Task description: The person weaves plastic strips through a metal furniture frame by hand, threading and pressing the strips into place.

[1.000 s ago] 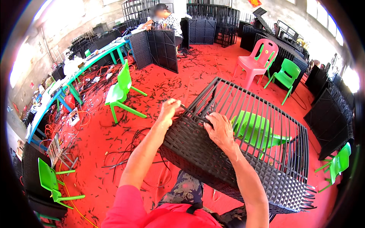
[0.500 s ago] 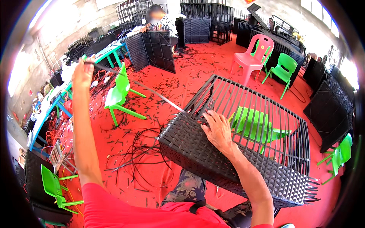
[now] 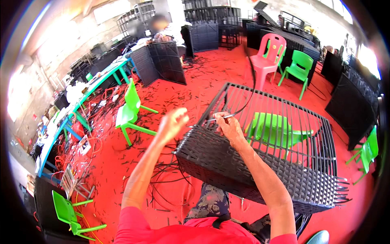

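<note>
A black wicker panel with a partly woven frame (image 3: 248, 164) lies in front of me; its near side is woven, while bare parallel slats span its far part. My right hand (image 3: 230, 129) is over the far edge of the weave, thumb and fingers pinched on a flat black weaving strip (image 3: 252, 83). The strip curves up and away from that hand in a long arc. My left hand (image 3: 174, 124) hovers left of the frame's corner, apart from it. Motion blurs its fingers, and I cannot make out anything in them.
A green chair (image 3: 129, 112) stands to the left; another green chair (image 3: 270, 128) shows through the slats. Loose black strips (image 3: 162, 175) coil on the red floor beside the frame. Further off are a pink chair (image 3: 266, 61), a blue-green table (image 3: 97, 83) and a seated person (image 3: 162, 34).
My left hand has come down and right from the far upper left, no longer drawing the strip taut. My right hand, formerly lying on the weave, now pinches the strip, which arcs up to the right.
</note>
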Demonstrator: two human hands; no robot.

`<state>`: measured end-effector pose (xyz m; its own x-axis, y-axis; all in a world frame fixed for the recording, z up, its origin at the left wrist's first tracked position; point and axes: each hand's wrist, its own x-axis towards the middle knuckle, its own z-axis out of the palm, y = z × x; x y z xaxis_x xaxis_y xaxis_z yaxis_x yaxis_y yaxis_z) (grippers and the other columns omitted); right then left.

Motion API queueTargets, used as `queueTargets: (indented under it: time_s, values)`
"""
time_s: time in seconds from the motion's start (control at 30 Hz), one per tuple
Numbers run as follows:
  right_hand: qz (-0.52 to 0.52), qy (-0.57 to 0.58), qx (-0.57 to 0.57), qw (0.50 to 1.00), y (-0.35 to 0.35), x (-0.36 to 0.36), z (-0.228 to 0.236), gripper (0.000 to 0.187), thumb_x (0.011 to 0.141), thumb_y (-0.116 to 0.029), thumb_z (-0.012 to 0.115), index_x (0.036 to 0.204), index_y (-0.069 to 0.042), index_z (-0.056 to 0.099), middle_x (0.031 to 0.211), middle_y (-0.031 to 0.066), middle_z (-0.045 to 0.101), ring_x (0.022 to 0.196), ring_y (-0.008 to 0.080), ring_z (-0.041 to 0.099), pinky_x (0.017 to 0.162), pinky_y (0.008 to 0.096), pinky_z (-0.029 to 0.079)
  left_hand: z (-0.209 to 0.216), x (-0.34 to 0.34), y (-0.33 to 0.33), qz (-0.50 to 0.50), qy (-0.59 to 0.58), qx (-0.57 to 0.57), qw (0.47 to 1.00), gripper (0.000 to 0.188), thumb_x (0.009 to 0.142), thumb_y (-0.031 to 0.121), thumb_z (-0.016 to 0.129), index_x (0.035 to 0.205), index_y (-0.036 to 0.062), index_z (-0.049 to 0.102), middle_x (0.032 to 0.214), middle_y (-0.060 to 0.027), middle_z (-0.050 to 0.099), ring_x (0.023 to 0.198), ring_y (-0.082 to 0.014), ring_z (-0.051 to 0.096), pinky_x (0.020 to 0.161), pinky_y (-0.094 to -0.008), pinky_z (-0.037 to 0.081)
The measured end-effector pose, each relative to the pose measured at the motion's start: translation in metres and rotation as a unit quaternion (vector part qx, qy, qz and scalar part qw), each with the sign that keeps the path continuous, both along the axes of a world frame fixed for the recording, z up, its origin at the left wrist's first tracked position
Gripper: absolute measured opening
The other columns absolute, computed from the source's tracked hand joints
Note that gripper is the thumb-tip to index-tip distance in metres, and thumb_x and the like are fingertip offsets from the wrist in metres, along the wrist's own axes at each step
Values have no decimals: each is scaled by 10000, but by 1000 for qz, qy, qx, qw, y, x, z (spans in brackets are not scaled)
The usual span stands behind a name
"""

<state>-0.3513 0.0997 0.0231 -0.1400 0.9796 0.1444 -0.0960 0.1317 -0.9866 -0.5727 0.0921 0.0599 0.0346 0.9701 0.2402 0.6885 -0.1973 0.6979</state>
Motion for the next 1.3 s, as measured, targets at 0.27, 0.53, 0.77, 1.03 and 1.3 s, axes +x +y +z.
queueTargets:
  time_s: [0.27, 0.53, 0.77, 1.03, 1.3]
  values:
    - [43, 55, 0, 998, -19, 14, 6, 354, 920, -323, 560, 1101, -22, 600, 833, 23, 565, 709, 83, 531, 646, 241, 476, -69, 43, 31, -57, 195, 84, 976, 299, 855, 312, 579, 938, 36, 659, 932, -160, 601, 939, -340, 568, 790, -413, 449]
    - [-59, -272, 226, 934, -26, 43, -15, 353, 837, -233, 640, 1111, -20, 576, 1027, 127, 618, 924, 253, 610, 775, 370, 484, -61, -31, 77, 110, -417, -54, 901, 337, 918, 338, 528, 919, 4, 572, 730, -183, 645, 611, -232, 643, 481, -325, 494]
    - [-202, -487, 275, 804, -46, 124, -48, 398, 748, -180, 681, 1113, -61, 575, 1164, 112, 549, 1082, 311, 511, 954, 456, 374, 27, -185, 101, -25, -687, 47, 725, 393, 860, 435, 598, 851, 46, 544, 646, -72, 555, 542, -179, 548, 481, -272, 463]
    - [-194, -480, 256, 816, -46, 131, -65, 364, 780, -205, 664, 1100, -45, 595, 1103, 124, 588, 1095, 307, 510, 955, 454, 371, -102, -35, 77, -29, -382, -320, 866, 605, 819, 575, 570, 1051, 18, 621, 1006, -95, 640, 846, -156, 581, 776, -334, 473]
    - [-255, -516, 259, 776, -51, 128, -62, 292, 791, -226, 632, 1049, -94, 604, 1101, 88, 584, 1031, 284, 556, 930, 445, 384, -74, 9, 73, -41, -324, -120, 938, 401, 913, 379, 536, 983, 3, 656, 982, -140, 663, 962, -246, 615, 900, -377, 448]
